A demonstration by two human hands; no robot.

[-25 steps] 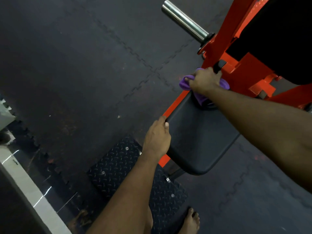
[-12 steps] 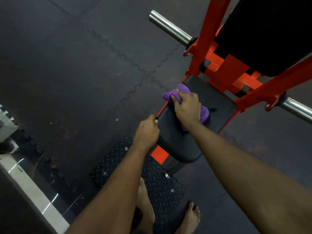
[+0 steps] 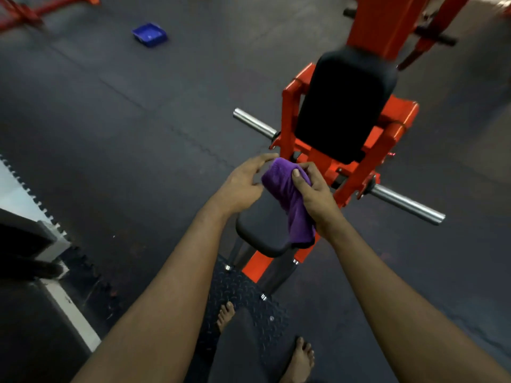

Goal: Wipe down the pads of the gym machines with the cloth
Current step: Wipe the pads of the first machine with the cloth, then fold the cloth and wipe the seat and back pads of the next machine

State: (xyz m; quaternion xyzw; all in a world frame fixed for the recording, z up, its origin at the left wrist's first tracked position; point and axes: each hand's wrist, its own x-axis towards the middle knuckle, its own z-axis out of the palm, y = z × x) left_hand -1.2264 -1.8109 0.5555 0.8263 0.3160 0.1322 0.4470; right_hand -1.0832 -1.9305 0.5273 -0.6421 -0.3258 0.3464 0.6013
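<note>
the right grip, a bare hand, is clamped on the purple cloth: the thumb lies across the front of the bunched fabric and the curled fingers wrap behind it. the cloth hangs down from that hand in a loose roll, its lower end showing in front of the near right corner of the black seat pad; whether it touches the pad is not clear. the left grip is just beside the cloth's upper end with its fingers apart and nearly straight, holding nothing; the fingertips reach to the fabric's edge, and contact cannot be judged. beyond the hands the black back pad stands in the orange frame, with a chrome bar sticking out on each side. below the seat lies a dark tread plate with a bare foot on it. a blue tray lies well apart on the rubber floor.
</note>
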